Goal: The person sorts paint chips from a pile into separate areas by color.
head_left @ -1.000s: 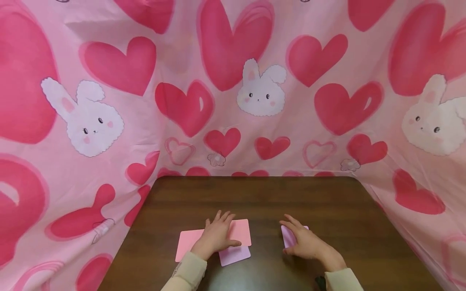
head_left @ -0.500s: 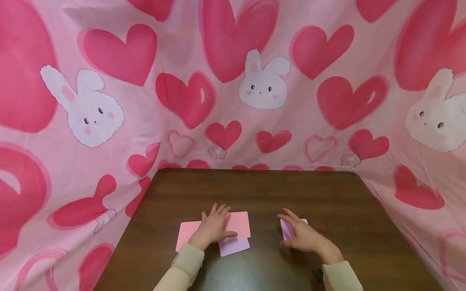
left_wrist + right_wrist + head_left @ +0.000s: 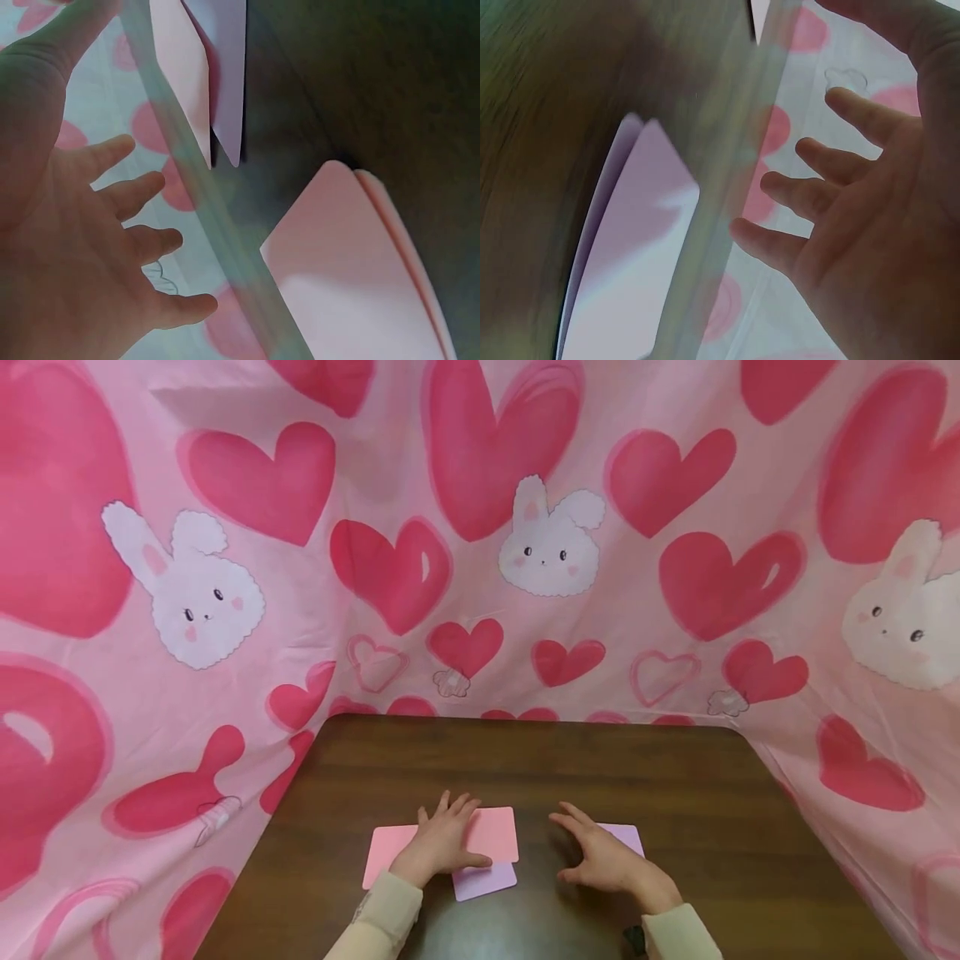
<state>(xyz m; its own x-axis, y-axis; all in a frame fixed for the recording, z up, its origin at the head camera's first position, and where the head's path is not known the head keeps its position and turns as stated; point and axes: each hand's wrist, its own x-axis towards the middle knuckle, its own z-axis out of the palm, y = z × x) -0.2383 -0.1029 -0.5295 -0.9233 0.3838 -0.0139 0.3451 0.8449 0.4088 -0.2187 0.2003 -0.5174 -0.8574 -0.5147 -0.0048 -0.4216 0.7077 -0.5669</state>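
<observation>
My left hand (image 3: 431, 847) is spread with fingers apart, between a pink card (image 3: 385, 853) on its left and a second pink card (image 3: 497, 833) on its right. That second card overlaps a lilac card (image 3: 484, 883) nearer me. In the left wrist view a pair of pink cards (image 3: 352, 277) lies with edges slightly offset, apart from my fingers. My right hand (image 3: 611, 860), fingers parted and holding nothing, partly hides a lilac card (image 3: 628, 837). Two lilac layers (image 3: 634, 240) show in the right wrist view, beside the outstretched fingers.
The dark wooden table (image 3: 525, 768) has rounded far corners. A pink cloth (image 3: 285, 610) printed with hearts and white rabbits hangs behind it and along both sides. A small dark object (image 3: 634, 939) shows at my right sleeve.
My right hand has shifted left off the lilac card, baring its right part. My left hand stays over the pink cards. The head view has tilted slightly.
</observation>
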